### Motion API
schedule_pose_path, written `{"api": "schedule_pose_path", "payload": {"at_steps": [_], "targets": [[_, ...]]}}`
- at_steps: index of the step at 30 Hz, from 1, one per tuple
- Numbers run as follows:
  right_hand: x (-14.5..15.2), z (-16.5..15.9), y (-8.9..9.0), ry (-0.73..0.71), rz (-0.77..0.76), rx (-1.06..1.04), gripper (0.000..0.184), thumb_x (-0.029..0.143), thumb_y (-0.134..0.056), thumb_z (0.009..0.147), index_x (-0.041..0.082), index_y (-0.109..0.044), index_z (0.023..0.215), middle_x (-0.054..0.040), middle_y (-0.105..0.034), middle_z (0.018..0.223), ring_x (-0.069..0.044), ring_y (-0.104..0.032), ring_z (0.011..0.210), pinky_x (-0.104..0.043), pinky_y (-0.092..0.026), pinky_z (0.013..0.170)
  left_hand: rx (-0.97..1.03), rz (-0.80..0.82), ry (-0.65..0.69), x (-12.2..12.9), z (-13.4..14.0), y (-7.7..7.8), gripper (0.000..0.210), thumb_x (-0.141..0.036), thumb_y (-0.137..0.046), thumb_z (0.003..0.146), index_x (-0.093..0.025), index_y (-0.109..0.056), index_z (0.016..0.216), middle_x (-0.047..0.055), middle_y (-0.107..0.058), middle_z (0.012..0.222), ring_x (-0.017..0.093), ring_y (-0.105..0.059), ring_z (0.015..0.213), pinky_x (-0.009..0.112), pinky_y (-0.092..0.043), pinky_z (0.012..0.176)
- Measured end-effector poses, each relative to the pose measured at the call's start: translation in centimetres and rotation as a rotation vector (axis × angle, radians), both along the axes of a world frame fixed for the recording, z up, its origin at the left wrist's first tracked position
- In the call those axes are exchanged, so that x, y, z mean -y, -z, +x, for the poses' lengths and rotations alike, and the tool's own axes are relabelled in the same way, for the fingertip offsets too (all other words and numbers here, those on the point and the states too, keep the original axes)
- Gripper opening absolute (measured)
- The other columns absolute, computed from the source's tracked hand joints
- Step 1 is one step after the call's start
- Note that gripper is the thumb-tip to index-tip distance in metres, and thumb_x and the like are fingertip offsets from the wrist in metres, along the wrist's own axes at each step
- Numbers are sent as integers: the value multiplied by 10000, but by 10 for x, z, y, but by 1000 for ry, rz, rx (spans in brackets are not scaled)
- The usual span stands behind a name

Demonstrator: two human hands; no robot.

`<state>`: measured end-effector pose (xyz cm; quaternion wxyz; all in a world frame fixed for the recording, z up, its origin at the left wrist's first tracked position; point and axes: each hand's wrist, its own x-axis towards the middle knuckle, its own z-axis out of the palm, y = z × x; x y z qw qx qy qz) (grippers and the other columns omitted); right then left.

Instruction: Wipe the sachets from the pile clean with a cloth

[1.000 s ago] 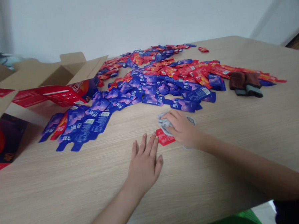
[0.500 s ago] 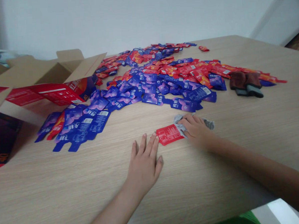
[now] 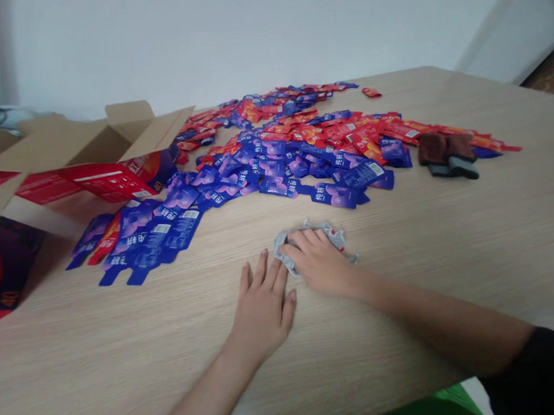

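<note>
Right hand [image 3: 319, 264]: just right of and below mid-frame, palm down, fingers bent over a bunched cloth and holding it low against the table
Cloth [image 3: 283, 247]: grey, just right of and below mid-frame, its crumpled edges showing around the fingers; looks light, limp and hard to damage, best gripped by the thick middle under the palm, since a loose edge would probably drag or fold
Red packet [image 3: 333, 232]: small red bits at the cloth's upper right edge, the rest hidden; probably thin, light and bendy, with a slick skin that could slide under rubbing, so a hold near one end seems surest
Left hand [image 3: 264, 310]: lower middle of the frame, spread flat on the table and open, index fingertip at the cloth's left edge; whether it pins anything beneath, I cannot tell
Table [image 3: 399, 238]: pale wood grain, fills most of the lower frame
Blue packets [image 3: 144, 239]: overlapping flat at left of frame, joining the pile
Pile [image 3: 274, 161]: red and blue packets across upper middle, likely slippery on each other
Brown pair [image 3: 445, 152]: soft-looking with grey ends, upper right, touching the pile
Box [image 3: 117, 175]: flaps open, left edge of frame; card looks stiff but creasable
</note>
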<state>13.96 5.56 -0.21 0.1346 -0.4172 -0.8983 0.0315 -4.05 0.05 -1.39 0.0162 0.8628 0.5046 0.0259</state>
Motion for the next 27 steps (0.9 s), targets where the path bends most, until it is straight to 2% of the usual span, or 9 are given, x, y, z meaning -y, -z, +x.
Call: {"api": "schedule_pose_path", "payload": {"at_steps": [5,9,12,15,19,23,25,27], "targets": [[-2,34,12,99,-1,46,360,163,-478,871,204,-538,1223,-122,-517,1243,-288,-449,1025,-420,-333,846,11,10,13,1,2,-2,603,-281,-375,947,-170,-231,1521,53,-273,1575,339,-197,1452,615,-263,1103],[-12,72,20,210,-76,29,352,155,-445,870,174,-529,1212,-143,-498,1271,-303,-445,1072,-432,-342,872,13,1,2,1,3,-2,604,-281,-363,947,-166,-225,1523,42,-239,1584,345,-190,1453,621,-245,1109],[-20,86,16,209,-163,16,321,160,-395,896,175,-521,1191,-134,-508,1249,-294,-450,1087,-441,-347,894,17,10,2,1,2,-1,604,-299,-365,949,-164,-229,1522,45,-238,1584,347,-186,1453,625,-241,1109],[-27,77,3,200,-195,-66,293,168,-379,909,181,-515,1169,-120,-523,1210,-280,-457,1083,-441,-346,912,19,23,6,2,1,0,604,-302,-368,949,-164,-230,1521,47,-239,1585,346,-181,1455,625,-242,1109],[-28,33,-12,120,-92,-195,323,184,-418,907,178,-491,1222,-117,-509,1222,-265,-448,1097,-413,-341,923,16,25,5,2,2,2,604,-303,-373,949,-163,-234,1519,52,-245,1585,347,-179,1455,627,-240,1110],[-21,-8,-7,38,-17,-57,317,170,-433,896,182,-536,1195,-114,-541,1162,-259,-466,1003,-395,-351,855,18,20,-7,2,1,3,541,-338,-378,957,-149,-370,1463,80,-376,1530,336,-180,1457,620,-218,1125],[-18,-11,-1,34,0,27,286,175,-450,886,183,-566,1148,-112,-557,1115,-264,-468,966,-399,-347,827,13,12,-9,1,1,2,539,-345,-376,958,-147,-376,1460,79,-383,1526,337,-185,1456,620,-214,1127],[-16,-2,4,49,8,54,292,187,-466,880,188,-569,1154,-110,-561,1110,-271,-465,967,-405,-343,820,7,6,-4,2,2,2,569,-331,-375,956,-155,-309,1493,63,-326,1554,342,-187,1454,624,-221,1123]]}}
